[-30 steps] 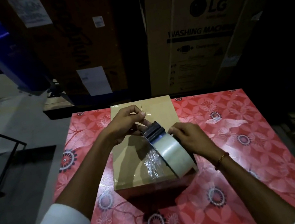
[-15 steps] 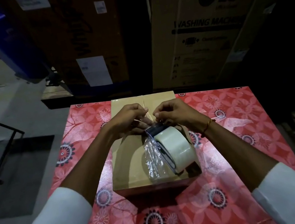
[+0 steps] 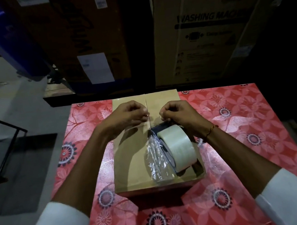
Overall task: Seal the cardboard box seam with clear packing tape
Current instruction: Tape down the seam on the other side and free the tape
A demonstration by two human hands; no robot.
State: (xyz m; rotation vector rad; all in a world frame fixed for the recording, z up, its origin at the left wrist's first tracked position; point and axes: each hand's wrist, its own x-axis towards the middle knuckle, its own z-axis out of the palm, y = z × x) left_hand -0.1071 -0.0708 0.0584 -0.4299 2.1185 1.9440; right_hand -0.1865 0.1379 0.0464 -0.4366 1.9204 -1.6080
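Observation:
A small cardboard box (image 3: 132,162) sits on the red floral table, its centre seam (image 3: 145,101) running away from me. A roll of clear packing tape (image 3: 177,146) stands on edge on the box top, with crumpled clear wrap (image 3: 156,160) beside it. My left hand (image 3: 124,115) and my right hand (image 3: 177,114) hover over the far half of the box, each pinching a corner of the tape's free end, which stretches between them above the seam. The tape strip itself is nearly invisible.
The red floral table (image 3: 236,137) carries the box. Large appliance cartons (image 3: 207,24) stand right behind it, and a blue bin (image 3: 3,38) is at the back left. A black metal frame (image 3: 2,146) stands on the floor to the left.
My right hand left the roll's side and moved up to the tape's free end. Both hands then spread slightly apart, pulling the tape end away from the roll toward the far edge.

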